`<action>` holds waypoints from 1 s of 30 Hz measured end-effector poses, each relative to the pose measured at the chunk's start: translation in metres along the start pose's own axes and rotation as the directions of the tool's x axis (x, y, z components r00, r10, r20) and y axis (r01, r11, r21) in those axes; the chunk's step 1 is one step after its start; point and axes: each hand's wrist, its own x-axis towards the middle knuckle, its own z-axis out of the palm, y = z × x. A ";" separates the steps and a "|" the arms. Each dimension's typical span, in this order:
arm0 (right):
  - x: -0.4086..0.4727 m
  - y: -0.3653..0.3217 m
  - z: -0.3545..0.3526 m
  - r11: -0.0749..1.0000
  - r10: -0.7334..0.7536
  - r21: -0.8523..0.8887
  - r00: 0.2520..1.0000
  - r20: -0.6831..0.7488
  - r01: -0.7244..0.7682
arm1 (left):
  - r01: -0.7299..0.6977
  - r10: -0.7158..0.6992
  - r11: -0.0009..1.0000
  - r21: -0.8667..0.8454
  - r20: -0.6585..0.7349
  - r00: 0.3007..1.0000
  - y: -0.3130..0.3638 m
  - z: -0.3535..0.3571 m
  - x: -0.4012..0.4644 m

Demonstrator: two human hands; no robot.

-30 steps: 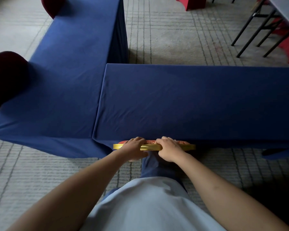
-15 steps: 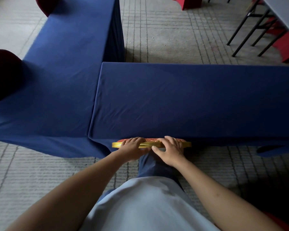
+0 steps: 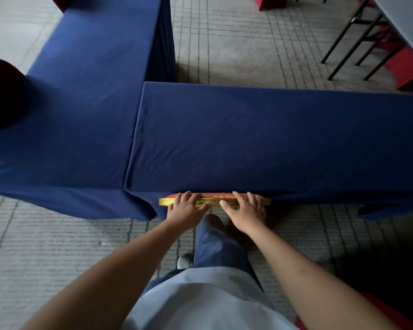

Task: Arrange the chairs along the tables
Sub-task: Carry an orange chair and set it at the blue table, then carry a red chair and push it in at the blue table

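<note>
Both hands have loosened since a second ago: then their fingers curled over the chair's gold top rail, now they lie nearly straight across it. The chair (image 3: 215,198) is pushed in against the near edge of the table (image 3: 272,139), its red patterned back touching the blue cloth and its seat hidden beneath. The left hand (image 3: 186,207) rests flat on the rail toward the table's left corner, fingers spread and reaching over the red padding. The right hand (image 3: 244,210) lies just beside it, fingers likewise extended and spread, palm on the rail. Neither hand grips.

This chair looks placed, so the step in hand is the letting go. Next, I judge, comes lifting both hands clear and turning for another chair; a red one (image 3: 379,310) shows on the near side of the table, at the person's right, and much of the table's near edge to the right of the chair is unfilled.
</note>
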 end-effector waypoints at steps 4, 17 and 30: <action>0.007 0.002 0.001 1.000 0.007 0.009 1.000 0.021 -0.007 | -0.016 0.016 1.000 -0.008 -0.045 0.999 -0.004 0.007 0.002; -0.044 0.013 0.013 0.997 0.025 -0.071 0.999 -0.024 -0.026 | -0.218 0.219 0.973 0.080 -0.002 0.976 0.014 0.016 -0.025; -0.265 0.226 0.071 0.927 0.324 0.258 0.928 -0.183 -0.273 | -0.622 0.562 0.755 0.209 0.284 0.777 0.111 0.175 -0.186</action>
